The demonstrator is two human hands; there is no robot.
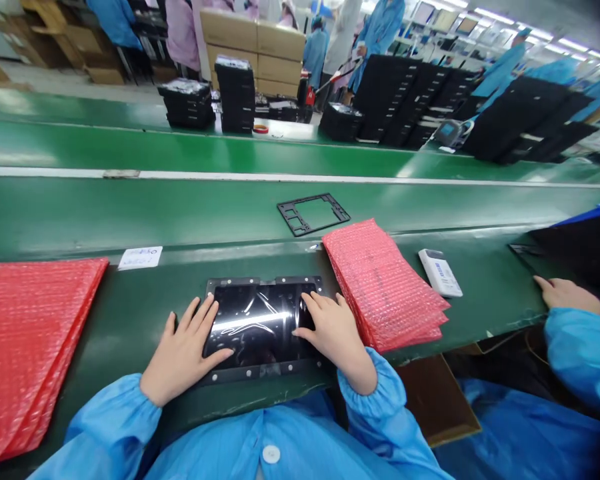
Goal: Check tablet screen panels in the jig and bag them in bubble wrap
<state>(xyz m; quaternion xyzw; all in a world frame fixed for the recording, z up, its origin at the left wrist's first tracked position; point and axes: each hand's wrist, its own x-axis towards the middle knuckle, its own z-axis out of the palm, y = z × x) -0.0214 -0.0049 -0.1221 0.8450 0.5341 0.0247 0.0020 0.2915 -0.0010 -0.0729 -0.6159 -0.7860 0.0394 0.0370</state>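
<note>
A glossy black screen panel point(260, 327), with wrinkled clear film on its face, lies in a dark flat fixture point(250, 375) with small round studs along its edges. My left hand point(187, 350) rests flat at the panel's left side, fingers spread, fingertips on its edge. On the right side lies my right hand point(333, 330), fingers stretched out and touching the panel's right edge. To the right is a stack of red bubble-wrap bags point(383, 283), just beside my right hand. Another pile of red bubble bags point(35, 333) is at the far left.
Beyond the fixture, a thin black frame point(314, 213) sits on the green conveyor point(205, 207). A paper label point(140, 257) and a white box point(440, 272) are on the bench. At right, a co-worker's hand point(570, 295) touches a dark item. Black trays point(237, 93) stand stacked behind.
</note>
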